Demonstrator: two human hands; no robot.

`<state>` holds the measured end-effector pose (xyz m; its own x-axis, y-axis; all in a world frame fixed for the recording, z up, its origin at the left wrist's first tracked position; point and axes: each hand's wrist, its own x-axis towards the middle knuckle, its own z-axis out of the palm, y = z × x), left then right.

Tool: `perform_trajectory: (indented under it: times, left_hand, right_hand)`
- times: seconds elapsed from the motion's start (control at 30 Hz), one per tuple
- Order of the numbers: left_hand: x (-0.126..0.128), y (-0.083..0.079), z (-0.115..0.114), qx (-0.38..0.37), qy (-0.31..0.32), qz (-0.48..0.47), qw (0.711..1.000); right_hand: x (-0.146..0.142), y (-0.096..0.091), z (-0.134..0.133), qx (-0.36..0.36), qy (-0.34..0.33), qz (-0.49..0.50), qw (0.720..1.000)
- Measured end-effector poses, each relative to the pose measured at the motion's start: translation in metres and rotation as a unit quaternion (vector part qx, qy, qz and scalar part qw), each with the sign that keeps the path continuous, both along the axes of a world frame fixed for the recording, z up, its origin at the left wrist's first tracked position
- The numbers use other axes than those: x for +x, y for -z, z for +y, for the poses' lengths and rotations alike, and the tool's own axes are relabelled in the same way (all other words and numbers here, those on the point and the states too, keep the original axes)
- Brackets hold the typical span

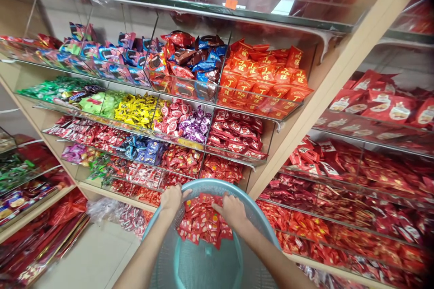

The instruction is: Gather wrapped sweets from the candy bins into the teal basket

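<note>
A pale teal plastic basket (203, 262) sits low in front of me, tilted toward the candy shelves. A pile of small red candy packets (202, 223) lies at its far side. My left hand (172, 198) rests on the basket's far rim beside the pile, fingers curled over it. My right hand (232, 210) lies on the red packets with its fingers curled into them.
Clear-fronted shelf bins hold wrapped sweets: orange-red packets (264, 76) at top right, yellow candies (135, 108), purple ones (195, 126), and red ones (233, 133). A wooden upright (325, 90) divides the shelves from a red-packet section (356, 167). Pale floor (88, 257) lies lower left.
</note>
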<state>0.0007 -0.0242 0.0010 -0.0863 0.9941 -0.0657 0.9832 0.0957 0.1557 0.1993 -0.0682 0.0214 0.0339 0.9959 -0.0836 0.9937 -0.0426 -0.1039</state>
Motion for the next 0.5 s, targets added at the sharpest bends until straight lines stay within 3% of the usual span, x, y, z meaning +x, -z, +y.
perform_trajectory:
  times: [0.17,0.27,0.37,0.5]
  left_hand:
    - [0.000,0.001,0.000,0.002,0.000,0.000,1.000]
    - [0.000,0.005,0.000,0.011,0.000,0.001,1.000]
    - [0.000,0.008,0.001,0.022,-0.001,0.004,1.000]
    - [0.000,0.010,0.002,0.027,0.001,0.002,1.000]
  right_hand:
    - [0.011,-0.020,0.035,0.046,-0.025,0.002,0.999]
    - [0.014,-0.029,0.072,0.048,-0.093,0.052,0.993]
    - [0.008,-0.025,0.108,0.009,-0.162,0.092,0.983]
    - [-0.010,-0.008,0.138,-0.031,-0.182,0.096,0.978]
